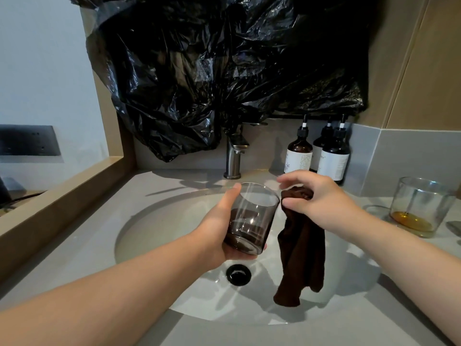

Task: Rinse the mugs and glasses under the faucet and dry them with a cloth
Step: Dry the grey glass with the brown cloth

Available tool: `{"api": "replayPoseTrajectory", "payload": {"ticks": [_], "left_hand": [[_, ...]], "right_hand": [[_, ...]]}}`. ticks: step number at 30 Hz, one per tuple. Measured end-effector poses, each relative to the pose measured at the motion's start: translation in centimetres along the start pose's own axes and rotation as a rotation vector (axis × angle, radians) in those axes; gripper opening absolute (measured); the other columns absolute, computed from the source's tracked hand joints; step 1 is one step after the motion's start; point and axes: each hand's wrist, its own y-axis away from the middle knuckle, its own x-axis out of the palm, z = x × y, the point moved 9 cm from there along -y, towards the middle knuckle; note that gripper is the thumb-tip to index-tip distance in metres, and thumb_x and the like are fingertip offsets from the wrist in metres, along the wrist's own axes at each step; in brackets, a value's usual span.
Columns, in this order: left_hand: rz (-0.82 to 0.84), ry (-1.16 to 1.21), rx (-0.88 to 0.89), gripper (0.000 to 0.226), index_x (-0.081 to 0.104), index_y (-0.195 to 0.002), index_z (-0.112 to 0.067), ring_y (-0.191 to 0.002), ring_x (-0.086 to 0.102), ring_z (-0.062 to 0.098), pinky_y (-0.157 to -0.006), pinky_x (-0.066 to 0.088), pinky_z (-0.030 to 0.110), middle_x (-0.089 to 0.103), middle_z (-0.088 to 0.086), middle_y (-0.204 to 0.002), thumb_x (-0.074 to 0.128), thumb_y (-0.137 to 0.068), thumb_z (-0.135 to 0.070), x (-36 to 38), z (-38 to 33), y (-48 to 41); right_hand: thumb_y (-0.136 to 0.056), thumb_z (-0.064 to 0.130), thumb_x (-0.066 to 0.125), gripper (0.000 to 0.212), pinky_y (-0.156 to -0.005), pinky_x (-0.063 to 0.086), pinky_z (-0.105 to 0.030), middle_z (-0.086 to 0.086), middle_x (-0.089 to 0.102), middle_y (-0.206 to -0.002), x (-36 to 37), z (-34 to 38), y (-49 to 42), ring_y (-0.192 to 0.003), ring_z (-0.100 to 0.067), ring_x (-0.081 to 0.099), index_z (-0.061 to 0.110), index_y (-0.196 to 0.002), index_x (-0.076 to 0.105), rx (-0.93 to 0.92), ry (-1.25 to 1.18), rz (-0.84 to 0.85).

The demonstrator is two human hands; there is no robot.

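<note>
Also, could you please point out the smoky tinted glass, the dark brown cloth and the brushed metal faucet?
smoky tinted glass (252, 221): head view, side wall.
dark brown cloth (303, 258): head view, hanging middle.
brushed metal faucet (233, 161): head view, upright body.

Nothing here is actually readable, tbh. The only print sits at about 1 o'clock in the view. The amber-brown glass pump bottle (300, 146) has a white paper label (298, 162) with several lines of tiny dark text, way too blurry to make out. At its 3 o'clock, the front dark brown pump bottle (337, 149) wears a white wrap label (333, 166) with a faint little mark near the top, also unreadable. The rear dark brown pump bottle (322, 143) between them shows only a white sliver of label.
</note>
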Motion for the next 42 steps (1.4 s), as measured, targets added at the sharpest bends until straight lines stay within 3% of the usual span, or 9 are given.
{"api": "replayPoseTrajectory", "payload": {"ticks": [4, 9, 13, 19, 22, 27, 30, 37, 42], "left_hand": [[-0.009, -0.098, -0.017, 0.068, 0.065, -0.110, -0.012, -0.084, 0.069, 0.037, -0.067, 0.054, 0.040, 0.073, 0.017, -0.096, 0.050, -0.080, -0.071, -0.3, 0.4, -0.3], [0.134, -0.015, -0.078, 0.079, 0.064, -0.115, -0.008, -0.078, 0.069, 0.035, -0.066, 0.056, 0.037, 0.073, 0.018, -0.096, 0.036, -0.084, -0.075, 0.4, 0.5, 0.0], [0.183, 0.147, -0.047, 0.078, 0.060, -0.116, -0.009, -0.092, 0.068, 0.042, -0.092, 0.049, 0.046, 0.070, 0.023, -0.106, 0.021, -0.091, -0.070, 0.5, -0.4, -0.6], [0.136, 0.084, 0.124, 0.035, 0.053, -0.127, -0.017, -0.100, 0.068, 0.037, -0.081, 0.055, 0.042, 0.071, 0.015, -0.106, 0.033, -0.099, -0.013, -0.2, -1.6, -1.8], [0.101, -0.281, 0.353, 0.068, 0.045, -0.129, -0.036, -0.114, 0.061, 0.018, -0.085, 0.051, 0.034, 0.059, 0.001, -0.127, 0.047, -0.084, 0.016, -0.1, -3.1, -1.5], [0.124, -0.374, 0.544, 0.077, 0.048, -0.119, -0.042, -0.121, 0.054, 0.006, -0.103, 0.041, 0.028, 0.063, -0.012, -0.121, 0.087, -0.060, -0.013, 1.0, -3.8, -0.4], [0.047, -0.318, 0.629, 0.080, 0.051, -0.119, -0.036, -0.109, 0.063, 0.012, -0.095, 0.048, 0.027, 0.068, -0.002, -0.111, 0.091, -0.053, -0.014, 0.7, -4.8, 0.2], [-0.174, -0.408, 0.800, 0.052, 0.054, -0.093, -0.035, -0.083, 0.061, -0.011, -0.073, 0.046, 0.009, 0.066, -0.020, -0.087, 0.089, -0.060, -0.017, 0.1, -6.8, 1.9], [-0.292, -0.732, 0.688, 0.049, 0.050, -0.098, -0.038, -0.082, 0.051, -0.011, -0.063, 0.035, 0.009, 0.058, -0.022, -0.090, 0.084, -0.063, -0.039, -0.4, -6.4, 1.6]], "right_hand": [[-0.085, 0.011, 0.067, 0.027, -0.087, 0.048, -0.017, 0.010, 0.070, -0.099, 3.0, -0.4, 1.2, -0.095, -0.002, 0.063, 0.037, -0.089, 0.070, 0.077, -0.028, 0.343], [-0.085, 0.003, 0.064, 0.023, -0.071, 0.047, -0.018, 0.004, 0.066, -0.072, 2.6, -0.4, 0.8, -0.072, -0.006, 0.061, 0.022, -0.072, 0.070, 0.094, -0.100, 0.220], [-0.087, -0.004, 0.057, 0.018, -0.061, 0.047, -0.023, -0.009, 0.060, -0.066, 2.0, -1.6, 0.9, -0.059, -0.015, 0.057, 0.004, -0.076, 0.067, 0.252, -0.364, 0.145], [-0.091, 0.002, 0.051, 0.013, -0.054, 0.051, -0.029, -0.009, 0.063, -0.058, 2.4, -4.2, 1.8, -0.047, -0.019, 0.061, 0.003, -0.084, 0.062, 0.608, -0.826, 0.006], [-0.092, 0.004, 0.051, 0.014, -0.049, 0.053, -0.027, -0.009, 0.064, -0.054, 3.1, -5.2, 2.4, -0.044, -0.019, 0.062, 0.005, -0.082, 0.061, 0.735, -0.961, -0.046], [-0.094, 0.006, 0.048, 0.019, -0.047, 0.054, -0.028, -0.012, 0.062, -0.054, 4.7, -5.2, 2.7, -0.043, -0.020, 0.060, 0.005, -0.077, 0.057, 0.768, -1.074, -0.005], [-0.095, 0.003, 0.042, 0.018, -0.045, 0.055, -0.031, -0.013, 0.062, -0.055, 5.8, -5.1, 3.0, -0.044, -0.022, 0.062, 0.007, -0.092, 0.059, 0.779, -1.120, 0.049], [-0.086, 0.009, 0.060, 0.011, -0.053, 0.057, -0.029, -0.012, 0.068, -0.073, 6.9, -4.1, 3.3, -0.056, -0.021, 0.067, 0.001, -0.087, 0.068, 0.761, -0.951, 0.222], [-0.074, 0.009, 0.075, 0.013, -0.063, 0.053, -0.029, -0.010, 0.066, -0.067, 1.8, -4.9, 1.0, -0.060, -0.022, 0.063, 0.004, -0.080, 0.065, 0.530, -0.644, -0.117]]}}
